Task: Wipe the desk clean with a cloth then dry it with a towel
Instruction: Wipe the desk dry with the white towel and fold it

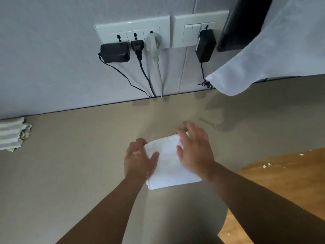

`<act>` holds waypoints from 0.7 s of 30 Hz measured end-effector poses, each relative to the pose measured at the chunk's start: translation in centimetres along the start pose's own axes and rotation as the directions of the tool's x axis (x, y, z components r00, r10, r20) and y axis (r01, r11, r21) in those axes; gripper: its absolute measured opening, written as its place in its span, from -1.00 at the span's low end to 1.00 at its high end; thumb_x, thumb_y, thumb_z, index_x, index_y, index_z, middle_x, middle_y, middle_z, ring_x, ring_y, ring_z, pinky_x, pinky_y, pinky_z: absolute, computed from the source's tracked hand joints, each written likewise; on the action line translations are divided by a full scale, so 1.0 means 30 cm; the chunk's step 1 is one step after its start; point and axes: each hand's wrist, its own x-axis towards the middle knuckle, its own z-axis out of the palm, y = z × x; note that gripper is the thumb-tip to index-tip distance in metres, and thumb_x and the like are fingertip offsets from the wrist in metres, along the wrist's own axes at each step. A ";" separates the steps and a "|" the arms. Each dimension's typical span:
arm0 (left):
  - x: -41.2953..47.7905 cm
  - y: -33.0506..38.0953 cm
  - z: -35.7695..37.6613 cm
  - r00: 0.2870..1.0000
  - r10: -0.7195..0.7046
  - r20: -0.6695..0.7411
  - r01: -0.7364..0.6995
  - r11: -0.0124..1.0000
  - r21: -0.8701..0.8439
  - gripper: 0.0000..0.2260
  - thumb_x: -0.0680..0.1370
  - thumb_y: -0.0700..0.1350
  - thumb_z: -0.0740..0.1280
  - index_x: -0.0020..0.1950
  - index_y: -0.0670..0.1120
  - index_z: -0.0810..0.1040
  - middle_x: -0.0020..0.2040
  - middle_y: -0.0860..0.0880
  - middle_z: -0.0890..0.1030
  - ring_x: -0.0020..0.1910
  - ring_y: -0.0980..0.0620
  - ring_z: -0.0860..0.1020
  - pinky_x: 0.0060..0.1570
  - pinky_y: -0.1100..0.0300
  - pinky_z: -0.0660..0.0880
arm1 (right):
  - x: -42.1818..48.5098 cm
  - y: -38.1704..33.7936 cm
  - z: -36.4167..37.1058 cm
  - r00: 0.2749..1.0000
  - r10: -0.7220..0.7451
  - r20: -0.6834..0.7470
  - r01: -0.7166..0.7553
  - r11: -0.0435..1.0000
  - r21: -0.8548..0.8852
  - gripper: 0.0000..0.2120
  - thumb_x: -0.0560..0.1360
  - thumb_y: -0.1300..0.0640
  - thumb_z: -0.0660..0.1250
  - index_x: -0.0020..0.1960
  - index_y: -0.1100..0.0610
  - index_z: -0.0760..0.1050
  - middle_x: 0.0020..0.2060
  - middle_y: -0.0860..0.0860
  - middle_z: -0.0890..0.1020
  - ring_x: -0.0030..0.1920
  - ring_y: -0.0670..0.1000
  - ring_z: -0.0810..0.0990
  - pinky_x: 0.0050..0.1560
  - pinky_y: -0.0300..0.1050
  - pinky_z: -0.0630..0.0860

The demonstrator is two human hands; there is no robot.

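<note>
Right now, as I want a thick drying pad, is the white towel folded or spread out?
Folded: the white towel is a compact rectangle with stacked edges at its near corner.

hands x2, wht cloth x1, striped towel x1, plugs x4, wall plates x2

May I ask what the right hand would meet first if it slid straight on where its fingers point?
Only bare desk lies ahead of the right hand; then, probably, the wall beneath the sockets.
</note>
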 end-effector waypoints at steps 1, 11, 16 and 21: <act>0.002 -0.018 0.005 0.998 0.057 -0.038 -0.056 0.998 0.028 -0.59 0.46 0.14 0.44 0.22 0.01 0.47 0.16 -0.01 0.53 0.19 -0.13 0.50 0.18 0.01 0.45 | -0.034 -0.033 0.022 0.995 -0.098 0.002 0.098 0.995 0.007 -0.44 0.46 -0.02 0.42 0.44 0.06 0.47 0.50 0.17 0.40 0.49 0.23 0.39 0.46 0.34 0.28; 0.180 -0.128 -0.013 0.945 0.308 -0.111 -0.268 0.923 0.278 -0.57 0.64 0.15 0.06 0.39 0.00 0.47 0.47 -0.11 0.39 0.50 -0.18 0.32 0.41 -0.29 0.25 | -0.024 -0.050 0.126 0.967 -0.180 0.182 0.183 0.983 -0.002 -0.40 0.58 -0.34 0.17 0.58 -0.19 0.28 0.62 0.01 0.25 0.61 0.14 0.21 0.54 0.41 0.06; 0.285 -0.076 0.014 0.953 0.266 -0.143 -0.218 0.933 0.285 -0.62 0.63 0.13 0.03 0.36 0.08 0.45 0.49 -0.06 0.38 0.55 -0.10 0.29 0.42 -0.32 0.20 | 0.121 0.007 0.138 0.993 -0.072 0.096 0.072 0.997 0.005 -0.48 0.64 -0.25 0.13 0.57 -0.20 0.27 0.60 -0.02 0.27 0.60 0.12 0.22 0.54 0.42 0.04; 0.304 -0.056 0.021 0.958 0.228 -0.172 -0.169 0.938 0.303 -0.60 0.63 0.12 0.01 0.37 0.08 0.46 0.48 -0.06 0.38 0.52 -0.09 0.31 0.42 -0.33 0.20 | 0.280 0.058 0.143 0.997 0.081 0.017 -0.081 0.997 -0.002 -0.52 0.67 -0.20 0.11 0.57 -0.20 0.27 0.60 0.01 0.27 0.61 0.11 0.17 0.55 0.44 -0.04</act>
